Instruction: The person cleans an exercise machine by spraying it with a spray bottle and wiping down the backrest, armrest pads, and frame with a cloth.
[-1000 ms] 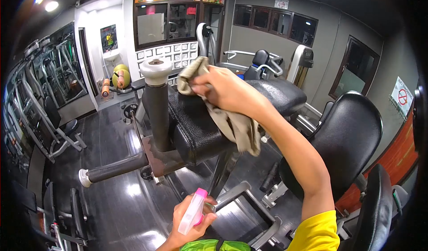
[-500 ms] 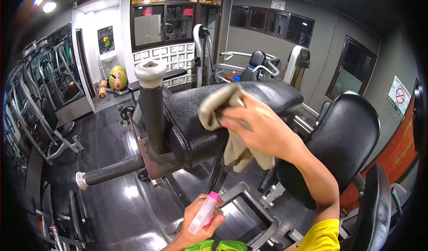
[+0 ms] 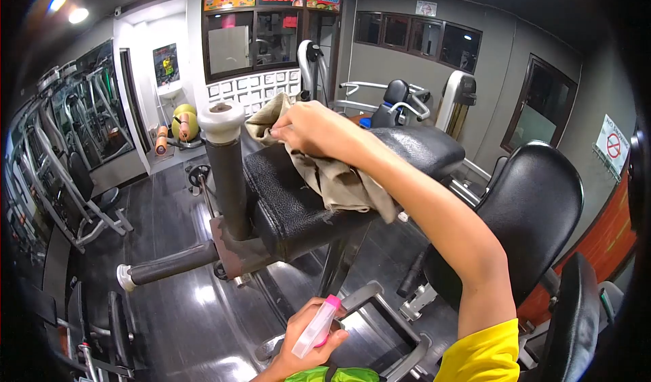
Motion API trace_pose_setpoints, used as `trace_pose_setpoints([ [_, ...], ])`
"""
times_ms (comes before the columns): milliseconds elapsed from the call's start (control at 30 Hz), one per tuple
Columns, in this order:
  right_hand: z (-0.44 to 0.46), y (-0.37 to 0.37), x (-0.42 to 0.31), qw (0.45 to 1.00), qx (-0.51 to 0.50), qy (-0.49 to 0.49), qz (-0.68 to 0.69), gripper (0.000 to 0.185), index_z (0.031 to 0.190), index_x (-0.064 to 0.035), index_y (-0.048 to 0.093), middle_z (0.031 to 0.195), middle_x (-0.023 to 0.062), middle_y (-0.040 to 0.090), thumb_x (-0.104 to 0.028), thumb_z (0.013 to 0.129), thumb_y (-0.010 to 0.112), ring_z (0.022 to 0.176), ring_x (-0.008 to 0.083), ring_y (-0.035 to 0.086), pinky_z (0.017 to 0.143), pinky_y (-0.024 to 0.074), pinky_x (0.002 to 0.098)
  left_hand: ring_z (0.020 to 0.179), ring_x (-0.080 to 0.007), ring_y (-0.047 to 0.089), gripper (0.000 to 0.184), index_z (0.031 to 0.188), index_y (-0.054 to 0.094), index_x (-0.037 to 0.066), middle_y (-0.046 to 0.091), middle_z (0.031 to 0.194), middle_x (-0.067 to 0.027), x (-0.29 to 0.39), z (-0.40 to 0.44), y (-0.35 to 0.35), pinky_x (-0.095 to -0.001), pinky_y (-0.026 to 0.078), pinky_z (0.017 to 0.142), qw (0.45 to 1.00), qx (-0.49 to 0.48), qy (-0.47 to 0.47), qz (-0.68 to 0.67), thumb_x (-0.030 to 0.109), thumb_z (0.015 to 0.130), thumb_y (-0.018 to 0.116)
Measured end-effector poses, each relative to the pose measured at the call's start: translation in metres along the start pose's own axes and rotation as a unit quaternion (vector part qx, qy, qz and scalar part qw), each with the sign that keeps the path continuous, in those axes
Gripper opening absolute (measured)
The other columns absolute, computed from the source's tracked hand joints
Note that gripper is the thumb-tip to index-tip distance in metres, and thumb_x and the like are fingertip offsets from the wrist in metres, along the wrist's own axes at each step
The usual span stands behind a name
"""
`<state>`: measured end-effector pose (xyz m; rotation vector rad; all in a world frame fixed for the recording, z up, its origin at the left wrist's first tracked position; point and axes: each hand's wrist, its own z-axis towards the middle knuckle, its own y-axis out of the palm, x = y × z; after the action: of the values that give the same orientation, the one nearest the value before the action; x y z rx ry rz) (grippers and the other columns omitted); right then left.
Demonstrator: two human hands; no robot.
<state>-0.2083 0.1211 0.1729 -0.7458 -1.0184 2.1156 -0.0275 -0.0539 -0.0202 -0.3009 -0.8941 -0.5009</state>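
The largest thing at work is the black pad [image 3: 281, 209], which has stayed put over the last half second. Its long axis runs slantwise, from a blunt near end at lower left, by the upright post [image 3: 226, 172], to its far end at upper right.

The beige cloth [image 3: 332, 182] is what has moved. Half a second ago it was bunched over the pad's middle, towards the near side; now its bunched part is at the pad's far long edge, on the post side. I take this as one more rubbing stroke, reaching back across the pad, so the wiping seems unfinished. The cloth's long axis slopes from that bunched tip down to the right, its loose tail lying over the pad and hanging past the near edge.

The right hand [image 3: 308, 129], above the pad, has its fingers closed on the bunched cloth; it hides whether that part presses on the pad.

The left hand [image 3: 296, 322], below the pad, is wrapped around a clear bottle [image 3: 314, 333]. It has barely shifted, its pink top tilted up and right, its long axis slanting.
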Motion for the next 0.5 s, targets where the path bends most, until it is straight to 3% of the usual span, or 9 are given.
trace_pose_setpoints([
  [67, 0.001, -0.012, 0.000, 0.992, -0.071, 0.085, -0.053, 0.028, 0.098, -0.0021, 0.068, 0.087, 0.0220, 0.065, -0.025, 0.087, 0.057, 0.086, 0.0354, 0.064, 0.078, 0.0494, 0.0402, 0.068, -0.0151, 0.061, 0.032, 0.099, 0.060, -0.004, 0.061, 0.095, -0.0124, -0.003, -0.002, 0.001, -0.0256, 0.048, 0.064, 0.999, -0.008, 0.019, 0.034, 0.009, 0.075, 0.075],
  [200, -0.021, -0.045, 0.034, 0.960, -0.141, 0.125, -0.209, 0.027, 0.098, -0.0040, 0.068, 0.088, 0.0193, 0.067, -0.027, 0.088, 0.057, 0.084, 0.0321, 0.066, 0.078, 0.0508, 0.0388, 0.068, -0.0135, 0.061, 0.031, 0.099, 0.060, -0.004, 0.061, 0.095, -0.0118, 0.000, -0.006, 0.003, -0.0245, 0.047, 0.063, 1.000, -0.001, 0.017, 0.018, 0.008, 0.075, 0.075],
  [333, -0.069, -0.069, 0.078, 0.963, -0.060, 0.173, -0.196, 0.023, 0.096, -0.0037, 0.069, 0.086, 0.0190, 0.067, -0.022, 0.087, 0.058, 0.082, 0.0335, 0.065, 0.076, 0.0503, 0.0389, 0.066, -0.0108, 0.060, 0.028, 0.099, 0.060, -0.003, 0.060, 0.096, -0.0107, 0.000, -0.013, 0.003, -0.0228, 0.047, 0.062, 0.998, -0.009, -0.049, -0.036, 0.004, 0.075, 0.073],
  [400, -0.078, -0.072, 0.060, 0.959, -0.064, 0.201, -0.188, 0.021, 0.096, -0.0026, 0.069, 0.085, 0.0207, 0.066, -0.017, 0.085, 0.059, 0.083, 0.0339, 0.065, 0.076, 0.0500, 0.0386, 0.066, -0.0102, 0.060, 0.027, 0.099, 0.060, -0.002, 0.059, 0.096, -0.0104, 0.002, -0.015, 0.003, -0.0225, 0.047, 0.061, 0.995, 0.000, -0.073, -0.062, 0.003, 0.076, 0.072],
  [467, -0.078, -0.065, 0.046, 0.972, 0.021, 0.181, -0.147, 0.020, 0.097, -0.0015, 0.068, 0.085, 0.0227, 0.065, -0.014, 0.083, 0.059, 0.083, 0.0341, 0.065, 0.076, 0.0498, 0.0380, 0.065, -0.0097, 0.060, 0.026, 0.098, 0.060, -0.002, 0.059, 0.096, -0.0100, 0.005, -0.013, 0.002, -0.0224, 0.047, 0.061, 0.996, 0.001, -0.071, -0.059, 0.003, 0.076, 0.072],
  [500, -0.075, -0.062, 0.038, 0.976, 0.002, 0.187, -0.111, 0.022, 0.098, -0.0014, 0.068, 0.087, 0.0236, 0.065, -0.012, 0.081, 0.059, 0.084, 0.0346, 0.065, 0.078, 0.0500, 0.0379, 0.065, -0.0097, 0.060, 0.026, 0.098, 0.060, -0.002, 0.059, 0.096, -0.0100, 0.006, -0.013, 0.002, -0.0224, 0.047, 0.061, 0.996, 0.000, -0.070, -0.059, 0.003, 0.076, 0.072],
])
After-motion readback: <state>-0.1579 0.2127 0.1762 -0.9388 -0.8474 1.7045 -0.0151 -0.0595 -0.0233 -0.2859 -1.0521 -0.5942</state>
